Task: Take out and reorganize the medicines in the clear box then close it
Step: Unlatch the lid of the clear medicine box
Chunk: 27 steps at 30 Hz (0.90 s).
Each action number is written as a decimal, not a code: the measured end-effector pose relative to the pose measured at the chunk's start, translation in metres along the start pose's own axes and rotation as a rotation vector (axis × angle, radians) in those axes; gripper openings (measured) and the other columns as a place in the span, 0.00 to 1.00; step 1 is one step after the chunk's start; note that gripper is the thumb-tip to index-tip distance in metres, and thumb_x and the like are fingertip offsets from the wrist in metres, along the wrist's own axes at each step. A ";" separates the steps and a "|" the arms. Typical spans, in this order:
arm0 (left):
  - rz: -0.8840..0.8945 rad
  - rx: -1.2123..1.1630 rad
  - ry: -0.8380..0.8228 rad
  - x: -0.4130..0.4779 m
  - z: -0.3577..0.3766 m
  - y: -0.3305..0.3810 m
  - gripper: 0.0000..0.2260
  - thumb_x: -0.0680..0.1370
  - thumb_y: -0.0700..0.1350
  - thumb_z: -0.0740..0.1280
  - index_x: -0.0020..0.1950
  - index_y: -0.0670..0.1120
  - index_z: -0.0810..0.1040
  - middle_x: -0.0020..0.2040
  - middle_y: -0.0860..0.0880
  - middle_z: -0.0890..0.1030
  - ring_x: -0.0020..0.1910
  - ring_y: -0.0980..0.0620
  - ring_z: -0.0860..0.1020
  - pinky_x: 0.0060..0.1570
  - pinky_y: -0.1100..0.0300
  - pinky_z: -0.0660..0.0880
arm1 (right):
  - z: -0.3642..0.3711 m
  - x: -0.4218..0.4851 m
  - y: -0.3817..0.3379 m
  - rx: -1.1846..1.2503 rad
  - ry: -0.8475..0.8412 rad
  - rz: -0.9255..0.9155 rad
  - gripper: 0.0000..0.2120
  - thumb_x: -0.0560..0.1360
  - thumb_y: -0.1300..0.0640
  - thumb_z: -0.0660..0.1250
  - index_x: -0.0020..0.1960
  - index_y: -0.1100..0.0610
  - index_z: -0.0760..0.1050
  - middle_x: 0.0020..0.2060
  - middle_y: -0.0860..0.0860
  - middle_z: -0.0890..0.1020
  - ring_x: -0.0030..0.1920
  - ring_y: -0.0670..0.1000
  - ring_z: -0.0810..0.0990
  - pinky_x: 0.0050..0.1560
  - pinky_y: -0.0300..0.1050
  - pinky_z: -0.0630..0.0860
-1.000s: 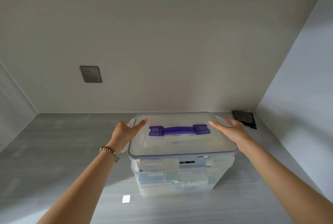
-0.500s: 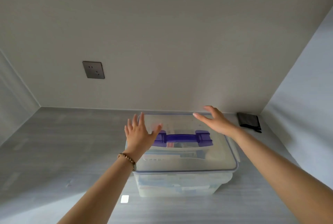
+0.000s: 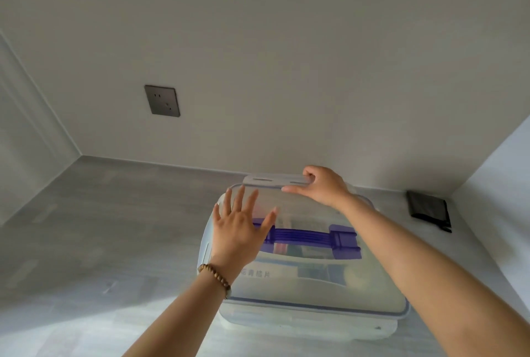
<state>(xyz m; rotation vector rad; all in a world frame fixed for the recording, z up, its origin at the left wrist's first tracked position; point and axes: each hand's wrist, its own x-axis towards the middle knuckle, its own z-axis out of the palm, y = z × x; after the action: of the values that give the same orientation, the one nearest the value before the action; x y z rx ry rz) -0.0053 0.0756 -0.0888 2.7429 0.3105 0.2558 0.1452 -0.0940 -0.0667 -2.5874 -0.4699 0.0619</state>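
both hands on the clear box (image 3: 301, 313) lid (image 3: 315, 285) — right hand (image 3: 324, 187) pinching the far latch (image 3: 272, 179), left hand (image 3: 241, 230) flat.

A plain domestic interior, most likely a corner of a home.

A smooth pale grey wood-grain surface (image 3: 86, 227) runs back to bare off-white painted walls (image 3: 286, 55), with a dark grey metal-look wall socket plate (image 3: 162, 100) set low on the back wall. A household-style clear plastic storage box with a purple carry handle (image 3: 309, 279) sits on the surface, packets visible inside, and a small black folded pouch (image 3: 428, 209) lies in the far right corner.
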 end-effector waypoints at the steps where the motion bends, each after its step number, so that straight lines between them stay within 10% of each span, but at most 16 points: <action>1: -0.004 0.001 -0.012 0.000 -0.001 0.001 0.40 0.66 0.73 0.35 0.74 0.57 0.55 0.77 0.52 0.53 0.76 0.49 0.46 0.73 0.47 0.47 | 0.001 -0.004 0.000 -0.053 0.088 -0.051 0.35 0.54 0.21 0.63 0.32 0.54 0.64 0.26 0.45 0.66 0.29 0.48 0.64 0.31 0.46 0.61; 6: -0.104 -0.100 -0.072 0.003 -0.007 -0.003 0.42 0.68 0.73 0.50 0.76 0.53 0.45 0.77 0.47 0.46 0.75 0.41 0.45 0.72 0.46 0.50 | -0.008 -0.027 0.010 0.005 0.063 -0.024 0.25 0.68 0.31 0.63 0.51 0.51 0.76 0.49 0.46 0.81 0.52 0.49 0.78 0.53 0.45 0.73; 12: -0.489 -0.455 -0.232 0.018 -0.021 -0.038 0.51 0.64 0.73 0.63 0.74 0.40 0.51 0.71 0.39 0.63 0.70 0.39 0.62 0.67 0.47 0.62 | -0.022 -0.096 0.062 0.230 0.164 0.398 0.48 0.62 0.33 0.71 0.72 0.58 0.61 0.71 0.56 0.66 0.70 0.55 0.65 0.69 0.49 0.63; 21: -0.354 -0.339 -0.061 0.018 -0.041 -0.021 0.36 0.67 0.68 0.65 0.61 0.41 0.69 0.57 0.41 0.76 0.59 0.40 0.70 0.60 0.52 0.62 | -0.055 -0.133 0.062 0.585 0.222 0.466 0.32 0.64 0.48 0.77 0.61 0.64 0.74 0.52 0.52 0.80 0.50 0.50 0.79 0.48 0.37 0.75; 27: -0.190 -0.533 -0.062 0.038 -0.063 0.061 0.32 0.67 0.65 0.68 0.58 0.41 0.68 0.56 0.43 0.75 0.55 0.42 0.73 0.53 0.50 0.72 | -0.131 -0.149 0.085 0.635 0.335 0.384 0.15 0.65 0.46 0.75 0.47 0.54 0.80 0.47 0.51 0.85 0.45 0.48 0.82 0.53 0.46 0.76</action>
<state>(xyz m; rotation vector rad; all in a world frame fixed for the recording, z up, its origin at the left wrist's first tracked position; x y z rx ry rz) 0.0289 0.0509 -0.0027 2.1765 0.4149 0.1717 0.0496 -0.2753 -0.0007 -1.9693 0.1592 -0.0800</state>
